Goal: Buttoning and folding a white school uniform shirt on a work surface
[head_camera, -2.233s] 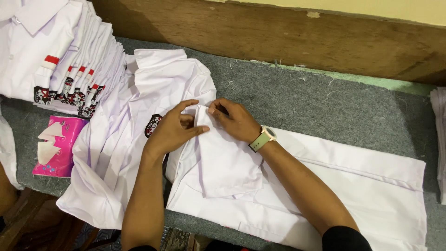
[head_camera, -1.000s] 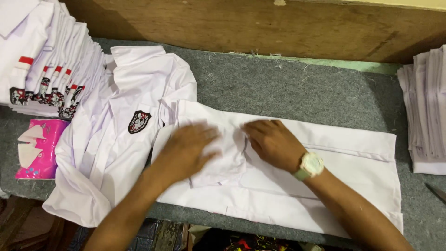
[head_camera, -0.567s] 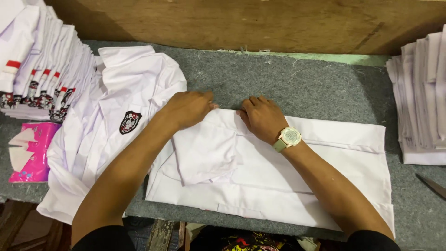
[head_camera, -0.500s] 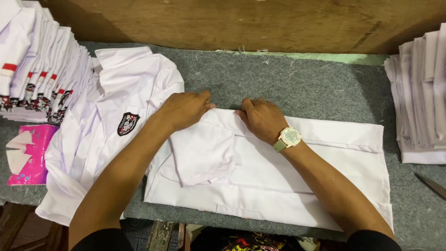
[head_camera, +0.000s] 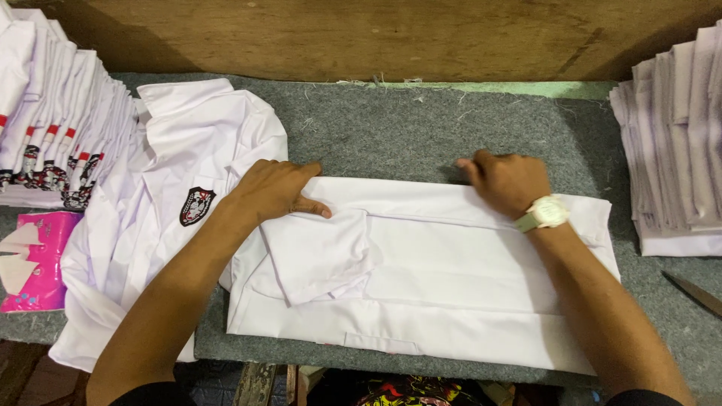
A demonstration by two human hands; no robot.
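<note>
A white shirt (head_camera: 451, 293) lies folded lengthwise on the grey felt table (head_camera: 391, 135), a short sleeve doubled over its left part. My left hand (head_camera: 274, 188) presses flat on the shirt's upper left corner, fingers spread. My right hand (head_camera: 504, 180), with a pale wristwatch, rests palm down on the top edge further right, fingers curled over the fold. Neither hand grips the cloth.
Another white shirt with a dark chest badge (head_camera: 197, 204) lies spread at the left. A stack of folded badge shirts (head_camera: 53, 143) stands far left, a stack of folded white cloth (head_camera: 677, 150) far right. A pink packet (head_camera: 30, 259) and a scissor blade (head_camera: 696, 292) lie nearby.
My right hand has slid to the right along the shirt's top edge, away from the left hand. The left hand stays on the upper left corner. The view has shifted slightly.
</note>
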